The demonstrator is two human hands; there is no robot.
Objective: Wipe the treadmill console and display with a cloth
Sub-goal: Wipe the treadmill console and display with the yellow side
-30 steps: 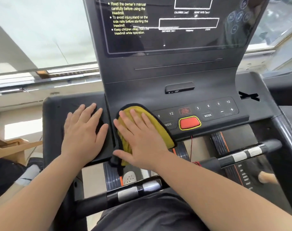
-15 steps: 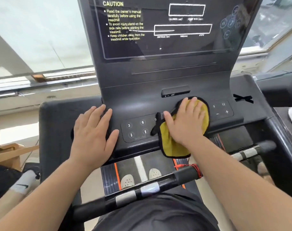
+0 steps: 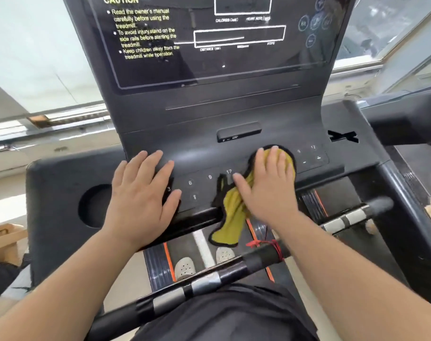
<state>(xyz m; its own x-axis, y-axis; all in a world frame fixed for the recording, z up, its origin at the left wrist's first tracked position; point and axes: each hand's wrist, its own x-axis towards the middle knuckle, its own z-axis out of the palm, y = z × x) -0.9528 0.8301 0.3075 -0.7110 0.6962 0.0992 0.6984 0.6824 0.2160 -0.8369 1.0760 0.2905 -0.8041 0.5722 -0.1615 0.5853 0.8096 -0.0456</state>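
A black treadmill console (image 3: 204,148) with a row of number buttons fills the middle, and its dark display (image 3: 219,40) with caution text rises behind. A yellow cloth with a black edge (image 3: 230,217) lies over the centre of the button panel and hangs off its front edge. My right hand (image 3: 268,185) presses flat on the cloth, fingers spread. My left hand (image 3: 142,193) rests flat on the console's left part, beside the buttons, holding nothing.
A round cup holder (image 3: 94,205) sits in the console's left wing. A black handlebar with silver grips and a red cord (image 3: 234,269) crosses below the hands. The treadmill belt and two light shoes (image 3: 185,267) show underneath. Windows stand behind.
My right hand swept the cloth from the left side of the button panel to the centre-right and stays there. My left hand shifted right, uncovering the cup holder.
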